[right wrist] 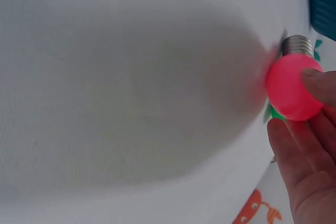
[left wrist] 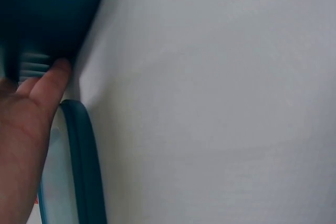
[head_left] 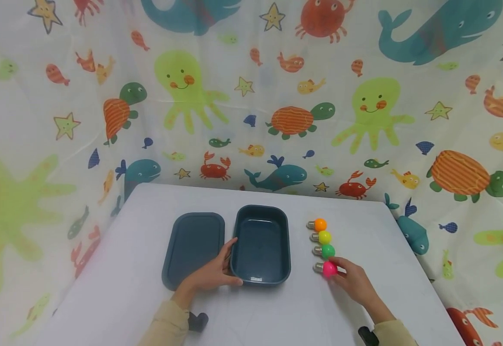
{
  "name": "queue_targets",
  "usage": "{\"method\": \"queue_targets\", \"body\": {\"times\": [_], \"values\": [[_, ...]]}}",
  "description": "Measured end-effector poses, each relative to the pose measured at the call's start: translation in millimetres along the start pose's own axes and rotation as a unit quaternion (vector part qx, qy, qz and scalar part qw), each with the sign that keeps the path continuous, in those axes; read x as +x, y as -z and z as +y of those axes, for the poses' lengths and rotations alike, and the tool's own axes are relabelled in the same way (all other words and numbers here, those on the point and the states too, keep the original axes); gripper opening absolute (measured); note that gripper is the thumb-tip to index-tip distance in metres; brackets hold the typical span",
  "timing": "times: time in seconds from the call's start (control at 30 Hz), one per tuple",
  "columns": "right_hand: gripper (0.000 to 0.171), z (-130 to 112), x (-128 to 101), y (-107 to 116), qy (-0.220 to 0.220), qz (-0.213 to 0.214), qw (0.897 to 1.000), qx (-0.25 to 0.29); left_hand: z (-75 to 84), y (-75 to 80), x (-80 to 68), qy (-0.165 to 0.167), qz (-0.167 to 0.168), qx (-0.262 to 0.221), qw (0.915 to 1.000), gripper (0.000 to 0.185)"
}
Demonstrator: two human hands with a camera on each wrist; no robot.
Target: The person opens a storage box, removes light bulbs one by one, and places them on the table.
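Note:
My left hand [head_left: 212, 274] lies against the left side of a dark blue-green rectangular container [head_left: 288, 250], thumb at its near left corner and fingers reaching along the wall. The container holds nothing visible. In the left wrist view, fingers [left wrist: 55, 80] touch its ribbed side. A pink light bulb [head_left: 329, 269] lies nearest my right hand [head_left: 354, 283], which pinches its round end. The right wrist view shows the thumb on the pink globe, fingers around its other side and the metal screw base pointing away. Green [head_left: 328, 251], yellow [head_left: 324, 237] and orange [head_left: 320, 224] bulbs line up behind it.
A matching dark flat lid [head_left: 197, 250] lies left of the container, partly behind my left forearm. Everything stands on a white-covered table [head_left: 117, 278]. A curtain [head_left: 251, 96] printed with sea animals hangs along the back and sides.

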State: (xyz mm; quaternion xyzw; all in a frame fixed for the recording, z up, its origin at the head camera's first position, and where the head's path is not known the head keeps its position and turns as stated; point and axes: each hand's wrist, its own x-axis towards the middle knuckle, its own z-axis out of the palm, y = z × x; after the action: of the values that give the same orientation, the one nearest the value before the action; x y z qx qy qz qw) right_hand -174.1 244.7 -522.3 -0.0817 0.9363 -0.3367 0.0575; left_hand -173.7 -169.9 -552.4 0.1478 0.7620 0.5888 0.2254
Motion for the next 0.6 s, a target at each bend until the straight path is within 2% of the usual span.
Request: {"method": "queue_targets", "body": {"times": [0.3, 0.4, 0.5, 0.6], "values": [[0.051, 1, -5, 3, 0.03, 0.008, 0.997, -0.068, -1.6, -0.4, 0.5, 0.0, -0.002, -0.003, 1.0, 0.116], [0.052, -2, -6, 7, 0.026, 0.012, 0.996, -0.081, -0.5, -0.6, -0.2, 0.0, -0.001, -0.001, 1.0, 0.115], [0.051, -4, -4, 12, 0.03, 0.032, 0.996, -0.081, 2.7, 0.5, -2.3, 0.005, -0.003, 0.005, 1.0, 0.115], [0.048, -5, 1, 18, 0.047, 0.073, 0.993, -0.076, 8.8, 6.1, -5.9, 0.01, -0.014, 0.011, 0.9998, 0.114]]}}
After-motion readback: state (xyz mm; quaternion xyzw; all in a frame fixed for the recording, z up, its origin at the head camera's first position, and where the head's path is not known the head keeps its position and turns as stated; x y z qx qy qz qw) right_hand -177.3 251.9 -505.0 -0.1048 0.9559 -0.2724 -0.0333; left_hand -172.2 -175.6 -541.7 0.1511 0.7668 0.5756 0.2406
